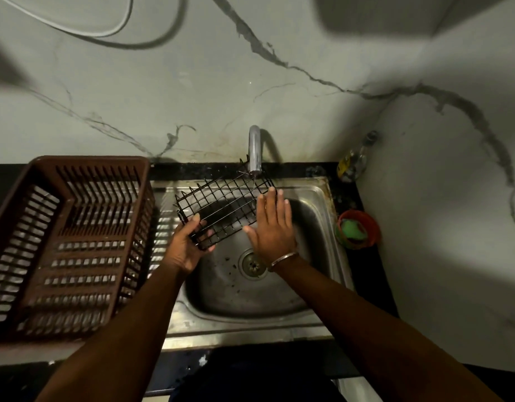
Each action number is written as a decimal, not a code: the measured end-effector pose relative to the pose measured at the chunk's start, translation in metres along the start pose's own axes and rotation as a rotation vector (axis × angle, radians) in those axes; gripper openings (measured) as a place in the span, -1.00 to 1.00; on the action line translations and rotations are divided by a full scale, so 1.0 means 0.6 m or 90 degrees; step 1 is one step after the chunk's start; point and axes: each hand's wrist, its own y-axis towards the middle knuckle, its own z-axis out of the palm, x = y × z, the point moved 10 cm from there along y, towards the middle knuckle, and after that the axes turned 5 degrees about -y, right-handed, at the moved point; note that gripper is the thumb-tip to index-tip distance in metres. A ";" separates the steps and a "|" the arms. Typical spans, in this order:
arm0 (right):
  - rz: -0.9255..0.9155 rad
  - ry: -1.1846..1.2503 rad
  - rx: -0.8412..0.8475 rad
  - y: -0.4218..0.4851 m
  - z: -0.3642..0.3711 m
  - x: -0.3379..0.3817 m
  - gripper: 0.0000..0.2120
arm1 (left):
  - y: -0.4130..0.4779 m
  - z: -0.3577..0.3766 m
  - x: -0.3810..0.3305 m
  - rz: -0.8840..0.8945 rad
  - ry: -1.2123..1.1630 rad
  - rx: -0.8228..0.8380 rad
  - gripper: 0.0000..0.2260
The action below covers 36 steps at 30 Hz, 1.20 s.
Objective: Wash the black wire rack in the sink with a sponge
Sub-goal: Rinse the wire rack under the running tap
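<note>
My left hand (189,246) grips the black wire rack (224,206) at its seven o'clock corner over the sink (314,288); my right hand (272,224) lies flat, fingers spread, against its four o'clock side.

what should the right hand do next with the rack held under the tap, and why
Probably reach right for the green sponge in the orange bowl. The right hand lies flat and empty against the black wire rack, which the left hand grips under the tap, so scrubbing cannot start yet.
</note>
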 end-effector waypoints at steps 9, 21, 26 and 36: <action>-0.083 0.008 0.005 0.034 -0.015 0.032 -0.23 | 0.012 0.015 0.009 -0.014 0.028 0.023 -0.40; -0.080 0.016 0.009 0.074 -0.028 0.068 -0.26 | 0.012 0.058 -0.007 0.003 0.077 0.043 -0.20; -0.047 0.037 0.005 0.090 -0.039 0.059 -0.30 | 0.021 0.078 -0.008 0.007 0.113 0.068 -0.17; -0.081 0.004 0.039 0.082 -0.025 0.046 -0.32 | 0.036 0.132 0.014 -0.019 0.177 0.089 -0.34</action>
